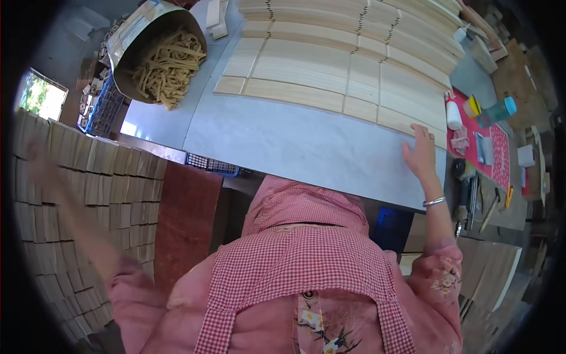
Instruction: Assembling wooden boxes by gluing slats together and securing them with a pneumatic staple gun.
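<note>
Over the stacked wooden pieces at the far left, my left arm is stretched out. My left hand is blurred by motion, so its fingers and anything in them cannot be made out. My right hand lies at the right of the pale table, fingers apart. Its fingertips touch the near edge of the front row of light wooden boards, and it grips nothing. These boards lie in long overlapping rows, with dark marks lining up across the rows behind.
At the table's back left, an opened sack holds tan strips. A blue plastic crate stands beyond the table's left edge. On the right, a white bottle, a teal-lidded cup and a hammer-like tool lie on a side surface.
</note>
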The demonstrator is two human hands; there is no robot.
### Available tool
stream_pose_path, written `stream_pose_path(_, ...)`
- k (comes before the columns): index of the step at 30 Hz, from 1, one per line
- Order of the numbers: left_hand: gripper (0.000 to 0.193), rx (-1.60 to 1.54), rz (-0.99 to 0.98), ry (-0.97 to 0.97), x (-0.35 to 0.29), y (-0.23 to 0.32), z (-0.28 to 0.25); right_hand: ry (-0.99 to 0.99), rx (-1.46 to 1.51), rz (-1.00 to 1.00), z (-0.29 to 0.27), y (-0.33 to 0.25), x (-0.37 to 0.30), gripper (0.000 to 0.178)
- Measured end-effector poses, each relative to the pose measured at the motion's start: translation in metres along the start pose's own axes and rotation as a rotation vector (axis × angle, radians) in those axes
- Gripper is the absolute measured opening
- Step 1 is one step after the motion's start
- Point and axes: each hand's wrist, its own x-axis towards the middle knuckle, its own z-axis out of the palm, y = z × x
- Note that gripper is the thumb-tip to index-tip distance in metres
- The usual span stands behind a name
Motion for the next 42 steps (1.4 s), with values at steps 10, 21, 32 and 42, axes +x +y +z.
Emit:
stream_pose_path(10, 0.034, -0.675, -0.048, -0.842, -0.167, 0.262, 0.156, -0.501, -0.089, -0.024, -0.027, 0.051, 0.009, 0.048)
stream_pose_path(21, 0.028, -0.201, 0.554, -1.412, -0.129, 0.253, 0.19, -0.465, -0.086, 0.023, -0.079, 0.045, 0.016, 0.021)
stream_pose_path(32, 0.026, -0.543, 0.289, -1.5, -0.151, 0.318, 0.119, -0.181, -0.084, 0.124, -0.023, -0.012, 0.025, 0.018)
stream_pose_path(42, 0.038, -1.059, -0.488, -1.665, -0.156, 0.345, 0.123, -0.518, 0.352, -0.034, -0.031, -0.136, 0.017, 0.017)
